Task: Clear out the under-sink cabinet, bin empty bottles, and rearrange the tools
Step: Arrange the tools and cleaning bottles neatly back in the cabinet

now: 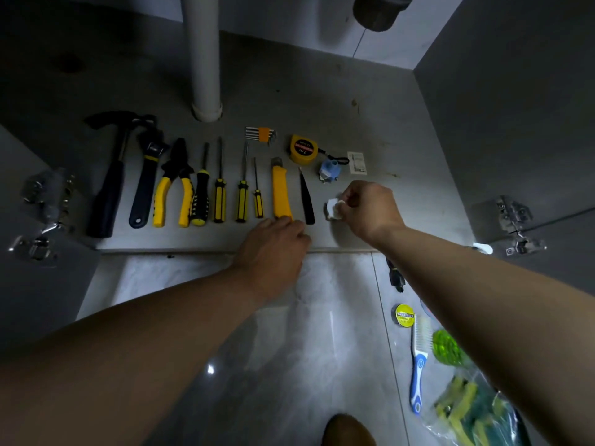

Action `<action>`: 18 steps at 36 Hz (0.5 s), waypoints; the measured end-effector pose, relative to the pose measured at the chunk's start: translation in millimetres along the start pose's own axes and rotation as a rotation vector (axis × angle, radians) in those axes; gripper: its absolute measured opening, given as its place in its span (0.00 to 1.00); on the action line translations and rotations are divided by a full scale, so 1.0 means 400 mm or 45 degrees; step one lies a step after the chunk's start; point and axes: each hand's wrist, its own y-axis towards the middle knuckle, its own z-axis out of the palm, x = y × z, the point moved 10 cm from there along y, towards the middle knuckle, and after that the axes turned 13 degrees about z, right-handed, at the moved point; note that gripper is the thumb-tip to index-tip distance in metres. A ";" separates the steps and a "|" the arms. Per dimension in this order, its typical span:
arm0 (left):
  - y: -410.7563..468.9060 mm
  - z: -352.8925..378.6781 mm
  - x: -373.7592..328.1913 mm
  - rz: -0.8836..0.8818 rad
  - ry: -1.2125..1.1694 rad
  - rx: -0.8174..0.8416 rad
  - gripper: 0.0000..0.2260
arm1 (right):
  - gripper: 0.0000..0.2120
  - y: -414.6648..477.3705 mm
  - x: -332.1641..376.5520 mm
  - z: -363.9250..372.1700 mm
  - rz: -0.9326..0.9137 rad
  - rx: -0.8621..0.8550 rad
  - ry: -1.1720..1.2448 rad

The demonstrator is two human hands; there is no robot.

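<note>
- The grey cabinet floor (370,123) carries a row: hammer (109,175), wrench (146,178), pliers (175,185), screwdrivers (220,188), utility knife (280,191).
- Behind lie hex keys (262,135) and tape measure (302,149).
- The tiled floor (289,349) holds a brush (418,362).

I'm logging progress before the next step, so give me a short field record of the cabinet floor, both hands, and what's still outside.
cabinet floor: tools in a row along the front edge
row, left to right: hammer, wrench, pliers, four screwdrivers, knife, black tool
behind row: hex keys, tape measure, blue part
left hand: at the knife's near end
right hand: pinching a white item
outside on tiles: brush, yellow roll, bag
bottles: none in view
</note>
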 end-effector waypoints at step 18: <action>-0.005 0.050 -0.089 -0.283 0.080 0.166 0.14 | 0.10 -0.202 -0.510 0.117 0.246 0.321 -0.242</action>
